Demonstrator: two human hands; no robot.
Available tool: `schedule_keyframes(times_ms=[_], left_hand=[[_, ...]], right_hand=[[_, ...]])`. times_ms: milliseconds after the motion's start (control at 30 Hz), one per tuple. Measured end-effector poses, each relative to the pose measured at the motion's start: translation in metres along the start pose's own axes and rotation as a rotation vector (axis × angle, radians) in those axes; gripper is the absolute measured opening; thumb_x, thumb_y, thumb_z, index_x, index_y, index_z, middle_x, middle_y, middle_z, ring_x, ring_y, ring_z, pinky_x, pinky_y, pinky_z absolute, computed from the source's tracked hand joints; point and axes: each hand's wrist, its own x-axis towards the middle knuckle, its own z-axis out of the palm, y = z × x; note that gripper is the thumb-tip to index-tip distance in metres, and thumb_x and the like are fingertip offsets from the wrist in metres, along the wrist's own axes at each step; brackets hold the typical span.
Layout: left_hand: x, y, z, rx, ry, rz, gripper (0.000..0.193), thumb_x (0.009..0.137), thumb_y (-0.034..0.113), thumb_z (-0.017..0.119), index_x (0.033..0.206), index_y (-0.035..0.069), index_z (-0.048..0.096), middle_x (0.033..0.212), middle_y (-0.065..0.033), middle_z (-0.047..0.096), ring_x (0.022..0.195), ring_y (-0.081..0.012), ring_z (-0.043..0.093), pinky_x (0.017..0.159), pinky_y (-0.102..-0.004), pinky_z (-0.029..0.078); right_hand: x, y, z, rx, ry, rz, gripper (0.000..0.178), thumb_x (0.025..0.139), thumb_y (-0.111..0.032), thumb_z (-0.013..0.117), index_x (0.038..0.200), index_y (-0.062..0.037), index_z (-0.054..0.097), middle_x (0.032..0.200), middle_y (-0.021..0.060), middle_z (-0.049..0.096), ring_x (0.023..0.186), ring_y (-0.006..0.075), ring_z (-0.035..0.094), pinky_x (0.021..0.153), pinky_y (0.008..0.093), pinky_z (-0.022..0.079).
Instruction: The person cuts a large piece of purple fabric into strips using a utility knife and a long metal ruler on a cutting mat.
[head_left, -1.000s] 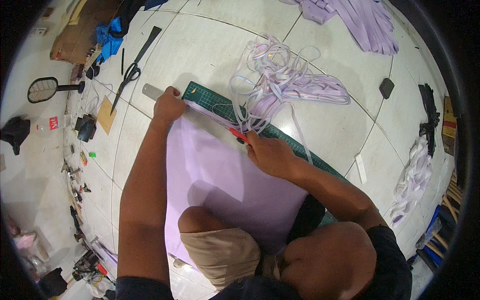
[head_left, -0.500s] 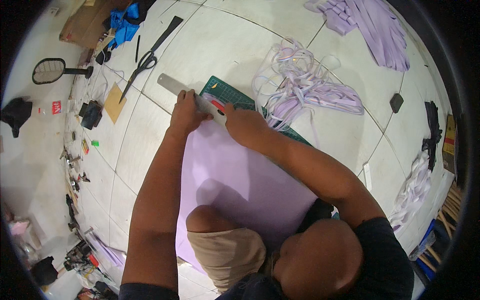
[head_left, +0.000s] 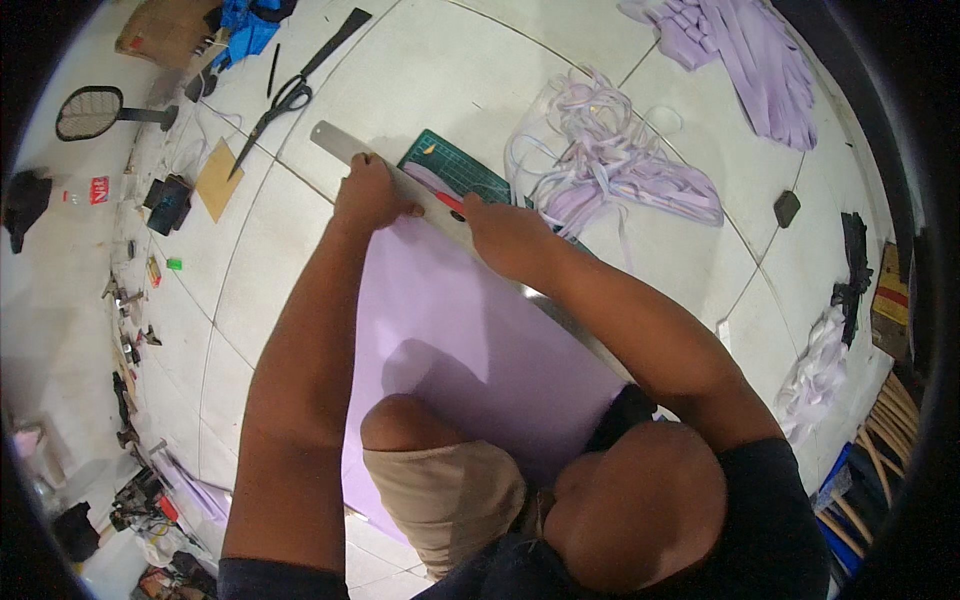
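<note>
A long metal ruler (head_left: 333,142) lies slantwise along the far edge of a lavender sheet (head_left: 440,290). My left hand (head_left: 375,195) presses the ruler near its far left end, fingers over one edge and thumb near the other. In my right hand (head_left: 512,240) is a red cutter knife (head_left: 450,202), held against the ruler's far side. A narrow lavender strip (head_left: 425,178) lies beyond the ruler, by the knife. Under them is a green cutting mat (head_left: 455,165), partly covered. The knife's blade tip is too small to make out.
Tangled lavender strips (head_left: 620,170) lie just beyond my right hand. Black scissors (head_left: 290,95) rest on the tiled floor at the far left, touching a tan card (head_left: 217,180). More lavender strips (head_left: 745,75) lie far right. My bent knee (head_left: 405,425) is over the sheet.
My right hand has drawn the cutter knife a little toward the right along the ruler. More of the narrow strip shows behind it. My left hand stays on the ruler; the whole view shifts slightly.
</note>
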Motion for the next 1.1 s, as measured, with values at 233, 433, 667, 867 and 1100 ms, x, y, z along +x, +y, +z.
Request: schedule_keyframes(times_ms=[233,433,667,867,1100], left_hand=[[0.000,0.007,-0.011,-0.024,-0.069,-0.021,0.097,0.061,0.034,0.096,0.132,-0.014,0.050,0.139,-0.0288,0.049,0.117,-0.0406,0.063,0.098,-0.0427,0.055],[0.002,-0.005,-0.006,0.009,-0.031,0.036,0.099,0.064,0.047,0.092,0.129,-0.017,0.051,0.129,-0.0292,0.058,0.127,-0.0403,0.053,0.105,-0.0429,0.050],[0.009,-0.011,0.009,0.077,-0.021,0.050,0.082,0.067,0.047,0.090,0.121,-0.009,0.063,0.129,-0.0238,0.059,0.125,-0.0403,0.052,0.103,-0.0429,0.051],[0.018,-0.015,0.010,0.063,-0.093,0.029,0.092,0.062,0.039,0.094,0.127,-0.012,0.055,0.137,-0.0270,0.052,0.122,-0.0403,0.058,0.103,-0.0415,0.052],[0.011,0.007,-0.002,0.002,-0.095,0.028,0.103,0.059,0.034,0.096,0.134,-0.016,0.046,0.142,-0.0296,0.046,0.122,-0.0397,0.060,0.102,-0.0410,0.053]], right_hand=[[-0.077,0.023,-0.010,0.023,-0.209,0.232,0.024,0.099,-0.014,0.042,0.115,0.0023,0.047,0.097,0.0305,0.068,0.090,0.0480,0.068,0.081,0.0567,0.050],[-0.134,0.036,-0.026,-0.085,-0.400,0.348,0.025,0.098,-0.018,0.046,0.114,0.0016,0.048,0.094,0.0292,0.068,0.091,0.0471,0.067,0.082,0.0568,0.049],[-0.127,0.050,-0.051,0.063,0.035,0.142,0.030,0.090,-0.018,0.066,0.109,0.0010,0.052,0.109,0.0240,0.064,0.096,0.0435,0.066,0.080,0.0514,0.052],[-0.045,0.097,-0.005,0.206,0.161,0.014,0.035,0.085,-0.019,0.072,0.112,-0.0033,0.057,0.112,0.0222,0.061,0.102,0.0430,0.063,0.085,0.0510,0.051],[-0.018,0.207,-0.052,0.403,0.839,0.406,0.030,0.088,-0.025,0.071,0.106,-0.0030,0.063,0.088,0.0196,0.068,0.088,0.0362,0.067,0.077,0.0472,0.051]])
